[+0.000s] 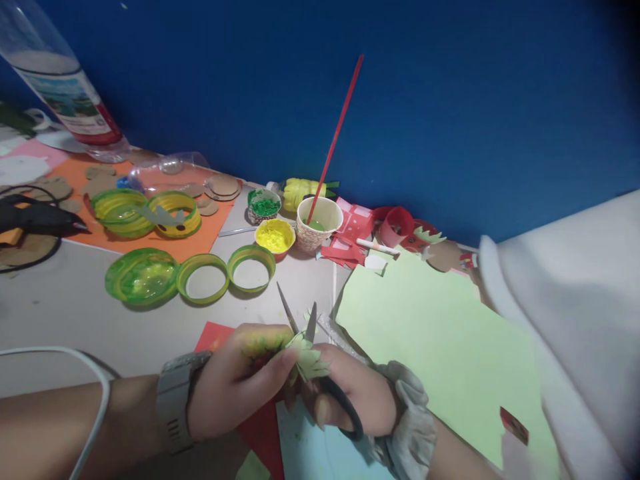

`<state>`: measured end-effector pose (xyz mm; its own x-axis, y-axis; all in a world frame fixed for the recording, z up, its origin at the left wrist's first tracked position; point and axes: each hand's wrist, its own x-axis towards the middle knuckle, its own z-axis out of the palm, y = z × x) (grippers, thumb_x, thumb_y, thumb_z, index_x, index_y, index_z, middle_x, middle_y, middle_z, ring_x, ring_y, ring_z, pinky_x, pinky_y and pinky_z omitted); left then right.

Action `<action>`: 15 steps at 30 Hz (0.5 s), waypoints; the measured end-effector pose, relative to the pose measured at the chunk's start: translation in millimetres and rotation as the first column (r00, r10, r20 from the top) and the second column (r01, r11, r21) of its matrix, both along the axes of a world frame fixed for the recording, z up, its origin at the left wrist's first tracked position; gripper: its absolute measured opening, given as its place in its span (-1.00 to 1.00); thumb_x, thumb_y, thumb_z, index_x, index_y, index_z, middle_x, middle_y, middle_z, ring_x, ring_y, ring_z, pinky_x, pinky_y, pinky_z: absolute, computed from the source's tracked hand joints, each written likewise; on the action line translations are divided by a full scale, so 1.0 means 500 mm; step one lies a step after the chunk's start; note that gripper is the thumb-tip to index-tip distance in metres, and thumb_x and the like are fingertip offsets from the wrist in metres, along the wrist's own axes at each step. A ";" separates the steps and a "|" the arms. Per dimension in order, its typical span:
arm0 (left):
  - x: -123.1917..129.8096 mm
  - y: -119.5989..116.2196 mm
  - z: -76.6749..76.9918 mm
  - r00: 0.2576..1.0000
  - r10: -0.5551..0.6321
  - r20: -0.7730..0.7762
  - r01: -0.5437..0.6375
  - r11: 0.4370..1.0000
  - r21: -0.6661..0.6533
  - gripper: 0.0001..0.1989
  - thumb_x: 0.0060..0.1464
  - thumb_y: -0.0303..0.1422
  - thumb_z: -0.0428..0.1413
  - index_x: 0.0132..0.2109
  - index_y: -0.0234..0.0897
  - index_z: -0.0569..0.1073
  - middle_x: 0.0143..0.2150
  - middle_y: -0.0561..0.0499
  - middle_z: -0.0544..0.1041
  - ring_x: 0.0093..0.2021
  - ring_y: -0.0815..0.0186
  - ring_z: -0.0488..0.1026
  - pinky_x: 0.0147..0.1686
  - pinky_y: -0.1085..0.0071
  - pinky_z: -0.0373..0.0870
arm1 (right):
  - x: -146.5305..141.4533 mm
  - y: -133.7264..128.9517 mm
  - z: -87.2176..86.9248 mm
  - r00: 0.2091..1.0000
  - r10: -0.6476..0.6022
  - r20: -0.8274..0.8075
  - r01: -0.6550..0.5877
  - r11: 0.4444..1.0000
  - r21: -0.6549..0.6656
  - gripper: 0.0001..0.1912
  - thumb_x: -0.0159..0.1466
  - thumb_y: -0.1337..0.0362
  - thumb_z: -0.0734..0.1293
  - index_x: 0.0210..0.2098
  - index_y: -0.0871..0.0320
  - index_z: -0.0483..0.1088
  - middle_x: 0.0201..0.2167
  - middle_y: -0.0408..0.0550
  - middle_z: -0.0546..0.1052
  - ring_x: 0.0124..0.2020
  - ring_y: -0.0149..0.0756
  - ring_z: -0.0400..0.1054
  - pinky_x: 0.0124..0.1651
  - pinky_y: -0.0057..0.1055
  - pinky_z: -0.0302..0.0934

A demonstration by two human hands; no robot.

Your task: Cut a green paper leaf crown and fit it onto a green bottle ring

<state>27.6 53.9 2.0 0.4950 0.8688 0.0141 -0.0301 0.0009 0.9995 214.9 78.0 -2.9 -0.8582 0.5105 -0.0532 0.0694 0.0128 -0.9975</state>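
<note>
So the left hand (240, 383) here's pinching one frilly pale green paper cutout (307, 362), right up against the scissors (311, 325), which the right hand (357, 383) grips by the black handles, two blades apart. Behind them I count five green-and-yellow plastic bottle pieces (143, 275) and three paper cups (311, 241), one with a red stick (340, 123). One big light green sheet (440, 347) lies off right.

No wording is legible on this crowded worktop. At ten o'clock, a tall clear bottle (59, 85) wears a label (73, 107) with a blue-green picture and red at its lower edge, its print too small to read. Marks on a dark red scrap (514, 426) at four o'clock are likewise too blurred to make out.
</note>
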 end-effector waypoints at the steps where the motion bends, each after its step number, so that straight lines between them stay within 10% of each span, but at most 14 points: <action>1: 0.001 0.000 0.000 1.000 -0.012 0.010 0.012 1.000 -0.013 -0.55 0.32 -0.21 -0.14 -0.42 -0.33 0.45 -0.54 0.04 0.47 -0.54 0.48 0.40 -0.53 0.62 0.32 | 0.001 0.000 -0.002 1.000 -0.004 0.002 0.004 1.000 0.000 -0.42 0.24 -0.25 0.15 -0.39 0.18 0.33 -0.47 -0.09 0.36 -0.35 -0.29 0.32 -0.23 -0.37 0.25; 15: 0.004 0.004 0.002 0.995 -0.046 0.083 0.054 0.994 -0.097 -0.66 0.30 -0.31 -0.10 -0.41 -0.33 0.40 -0.50 0.04 0.51 -0.54 0.48 0.43 -0.53 0.63 0.41 | 0.005 0.000 -0.015 1.000 -0.004 -0.017 0.003 0.999 -0.040 -0.48 0.22 -0.20 0.23 -0.45 0.18 0.27 -0.52 -0.14 0.32 -0.44 -0.32 0.26 -0.31 -0.39 0.20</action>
